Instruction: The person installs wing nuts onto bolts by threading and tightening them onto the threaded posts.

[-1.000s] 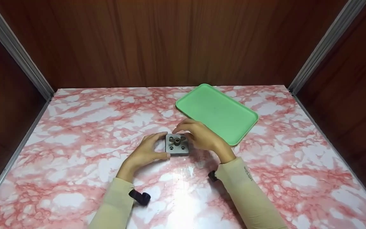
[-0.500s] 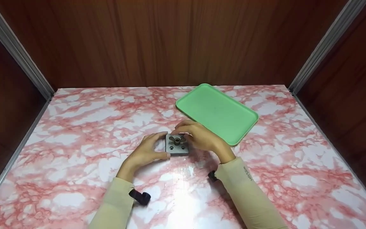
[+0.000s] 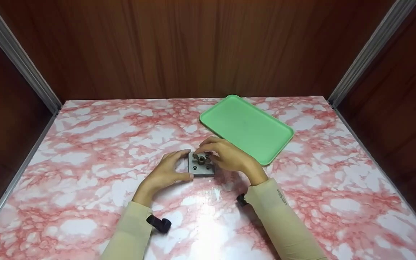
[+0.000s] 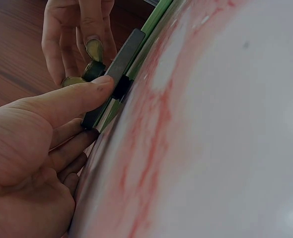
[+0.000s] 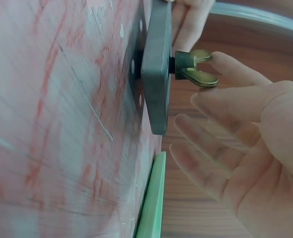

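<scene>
A square grey metal plate (image 3: 201, 172) with holes near its corners lies in front of me. A brass-coloured wing nut (image 3: 201, 160) sits on a dark threaded stud (image 5: 172, 65) rising from its face. My left hand (image 3: 164, 172) grips the plate at its left side, thumb on the near edge and fingertips at the far edge. My right hand (image 3: 229, 154) has its thumb and index finger on the two wings of the nut; its other fingers are spread loosely. Under the plate, a short dark piece (image 4: 121, 88) separates it from the table.
A light green tray (image 3: 246, 124) lies slanted behind and right of the plate, close to my right hand. The red-and-white marbled table (image 3: 96, 144) is bounded by a brown wood-grain back wall (image 3: 193, 50) and dark side panels.
The wing nut has turned slightly clockwise as seen from above, with my right index finger shifting onto its left wing. My left hand and the plate have stayed in place.
</scene>
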Motion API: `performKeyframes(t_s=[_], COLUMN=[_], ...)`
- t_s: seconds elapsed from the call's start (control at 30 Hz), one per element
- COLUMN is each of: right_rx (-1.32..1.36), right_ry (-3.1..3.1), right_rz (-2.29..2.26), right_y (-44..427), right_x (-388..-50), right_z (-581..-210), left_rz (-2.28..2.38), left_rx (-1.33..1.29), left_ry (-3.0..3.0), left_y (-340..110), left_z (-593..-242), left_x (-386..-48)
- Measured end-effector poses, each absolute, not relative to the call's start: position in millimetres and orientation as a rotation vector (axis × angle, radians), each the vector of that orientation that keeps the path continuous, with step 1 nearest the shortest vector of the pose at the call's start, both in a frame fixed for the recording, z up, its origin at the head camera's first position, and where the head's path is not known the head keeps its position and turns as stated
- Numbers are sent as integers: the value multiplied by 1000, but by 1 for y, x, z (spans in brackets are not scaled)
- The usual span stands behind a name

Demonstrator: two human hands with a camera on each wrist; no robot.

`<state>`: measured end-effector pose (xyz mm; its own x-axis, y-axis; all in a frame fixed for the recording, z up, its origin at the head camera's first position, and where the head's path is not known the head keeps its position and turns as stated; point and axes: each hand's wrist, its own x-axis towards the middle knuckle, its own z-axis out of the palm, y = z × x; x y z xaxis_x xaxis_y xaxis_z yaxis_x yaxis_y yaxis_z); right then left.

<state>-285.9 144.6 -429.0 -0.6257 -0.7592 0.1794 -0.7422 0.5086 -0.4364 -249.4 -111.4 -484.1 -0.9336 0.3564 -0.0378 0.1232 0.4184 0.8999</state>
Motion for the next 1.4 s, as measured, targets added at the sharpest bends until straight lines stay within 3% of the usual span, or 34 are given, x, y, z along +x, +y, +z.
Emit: performKeyframes(t_s=[1.4], right_rx=[-1141], right_ry=[2694], right_rz=[-793], right_y=[148], right_x=[-284], right_z=[-429], left_rz=[1578], left_rx=[422], left_ry=[2413], left_y=[-112], left_z=[-487], left_x=[-251])
